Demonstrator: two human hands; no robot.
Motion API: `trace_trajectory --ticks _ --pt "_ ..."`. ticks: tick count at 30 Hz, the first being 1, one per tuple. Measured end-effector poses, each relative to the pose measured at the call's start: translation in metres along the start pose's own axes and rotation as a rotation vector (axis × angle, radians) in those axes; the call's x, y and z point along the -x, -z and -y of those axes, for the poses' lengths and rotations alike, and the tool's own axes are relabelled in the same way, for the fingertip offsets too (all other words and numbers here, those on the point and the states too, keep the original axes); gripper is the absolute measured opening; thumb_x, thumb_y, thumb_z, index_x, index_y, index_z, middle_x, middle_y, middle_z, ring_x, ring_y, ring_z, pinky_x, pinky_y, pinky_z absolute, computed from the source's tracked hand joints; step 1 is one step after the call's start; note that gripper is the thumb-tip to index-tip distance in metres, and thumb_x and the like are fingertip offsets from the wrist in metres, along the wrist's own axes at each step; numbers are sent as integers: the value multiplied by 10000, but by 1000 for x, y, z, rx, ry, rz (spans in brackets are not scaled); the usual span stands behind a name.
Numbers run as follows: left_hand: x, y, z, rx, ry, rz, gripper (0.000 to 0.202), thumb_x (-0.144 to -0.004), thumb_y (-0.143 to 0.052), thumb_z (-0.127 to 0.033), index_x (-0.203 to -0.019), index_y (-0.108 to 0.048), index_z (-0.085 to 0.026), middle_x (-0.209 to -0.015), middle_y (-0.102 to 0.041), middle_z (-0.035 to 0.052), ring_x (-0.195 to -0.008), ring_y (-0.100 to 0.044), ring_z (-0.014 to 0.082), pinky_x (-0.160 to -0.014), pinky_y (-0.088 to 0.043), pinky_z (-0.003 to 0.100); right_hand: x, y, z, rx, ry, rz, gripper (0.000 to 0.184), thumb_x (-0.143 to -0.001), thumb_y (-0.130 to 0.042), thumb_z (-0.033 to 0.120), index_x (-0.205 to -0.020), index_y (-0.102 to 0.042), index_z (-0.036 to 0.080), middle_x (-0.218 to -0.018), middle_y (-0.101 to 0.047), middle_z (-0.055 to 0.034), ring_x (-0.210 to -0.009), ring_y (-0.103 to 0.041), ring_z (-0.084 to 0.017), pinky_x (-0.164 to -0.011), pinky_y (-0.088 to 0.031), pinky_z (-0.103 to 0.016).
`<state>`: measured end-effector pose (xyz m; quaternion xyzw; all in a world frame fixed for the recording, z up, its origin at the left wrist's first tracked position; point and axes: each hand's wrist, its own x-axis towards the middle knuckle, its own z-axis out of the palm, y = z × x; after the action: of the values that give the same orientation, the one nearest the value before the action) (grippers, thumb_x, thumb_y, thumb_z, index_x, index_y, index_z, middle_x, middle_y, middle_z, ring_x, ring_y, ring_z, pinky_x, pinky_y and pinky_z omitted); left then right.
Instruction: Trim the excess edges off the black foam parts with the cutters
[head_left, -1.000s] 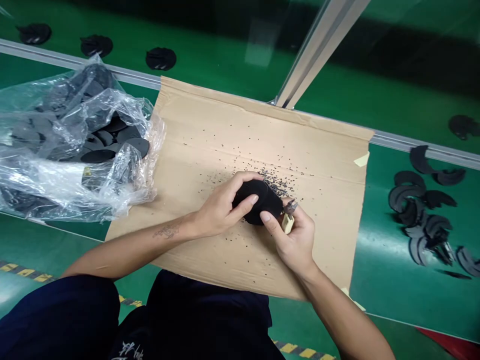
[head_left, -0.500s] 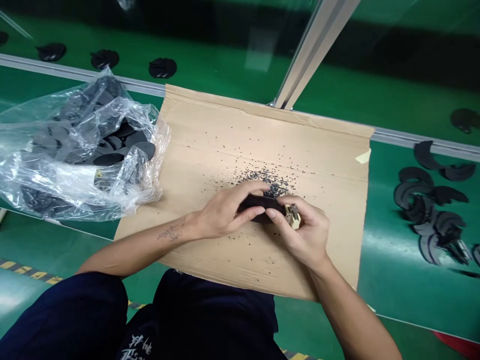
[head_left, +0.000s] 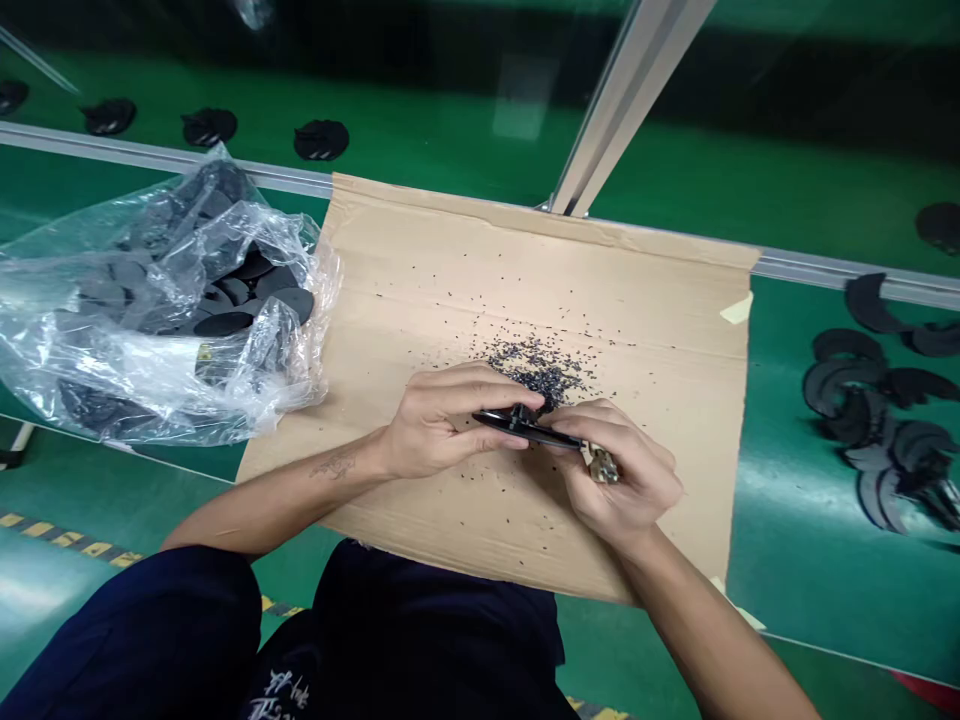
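A thin black plastic piece (head_left: 517, 427), seen nearly edge-on with a small raised part on top, is held above the cardboard. My left hand (head_left: 442, 415) pinches its left end between thumb and fingers. At its right end is my right hand (head_left: 626, 470), closed around a small tool with a tan and metallic end (head_left: 601, 463); the rest of that tool is hidden by the fingers, so its kind cannot be made out. Small black scraps (head_left: 547, 375) lie heaped just beyond both hands and scattered over the cardboard sheet (head_left: 420, 235).
A clear plastic bag (head_left: 157, 365) full of black rounded pieces stands at left. Several curved black pieces (head_left: 847, 360) lie piled on the green table (head_left: 795, 540) at right. A metal post (head_left: 630, 110) and a glass-like panel rise behind the cardboard.
The black piece has been turned from showing its broad dark side to nearly edge-on. My right hand has shifted slightly right and down, and the tool's end has tilted with it.
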<state>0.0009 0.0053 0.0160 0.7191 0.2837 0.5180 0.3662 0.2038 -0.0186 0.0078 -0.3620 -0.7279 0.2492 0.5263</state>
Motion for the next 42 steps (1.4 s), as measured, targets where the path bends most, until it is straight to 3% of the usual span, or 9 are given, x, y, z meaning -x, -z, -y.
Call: trace_trajectory --ticks 8,17,23,30,37,42 --pt "0 4 -2 -83 -94 -2 219 -913 -750 -258 -1121 -755 -192 -945 -800 68 -864 -753 145 -774 -631 257 -3 -2 0 -52 10 43 263 -831 -699 37 -1027 -694 213 -938 -773 -68 -795 -738 -191 -704 -596 -345" --pt "-4 12 -4 -99 -131 125 206 -970 -666 -222 -1167 -716 -187 -1020 -794 82 -946 -755 151 -841 -629 272 -4 3 0 -54 -24 99 198 -849 -714 86 -998 -699 216 -900 -771 -64 -773 -734 -190 -682 -608 -336" --pt "-3 10 -7 -143 -125 69 183 -883 -781 -238 -1049 -744 -170 -906 -790 51 -834 -742 127 -759 -619 228 -3 2 0 -114 -73 119 186 -849 -726 80 -982 -718 210 -901 -777 -57 -774 -739 -181 -687 -609 -318" --pt "1 2 -4 -78 -38 79 265 -933 -725 -271 -1186 -714 -193 -1026 -793 68 -977 -745 153 -874 -626 293 -7 0 3 -110 -160 66 119 -872 -739 137 -947 -715 226 -894 -776 -35 -801 -740 -174 -733 -612 -307" --pt "-1 6 0 -226 -51 42 258 -925 -734 -243 -1179 -713 -201 -984 -771 43 -892 -707 126 -792 -582 271 -13 7 -4 133 -115 169 224 -895 -712 179 -1115 -694 220 -1032 -769 -63 -896 -736 -197 -784 -608 -345" --pt "-3 13 4 -295 -73 110 230 -932 -721 -233 -1160 -710 -201 -966 -766 34 -874 -681 125 -793 -551 283 -15 20 -15 442 23 221 191 -906 -651 129 -1090 -677 174 -995 -757 -97 -897 -709 -218 -758 -555 -349"
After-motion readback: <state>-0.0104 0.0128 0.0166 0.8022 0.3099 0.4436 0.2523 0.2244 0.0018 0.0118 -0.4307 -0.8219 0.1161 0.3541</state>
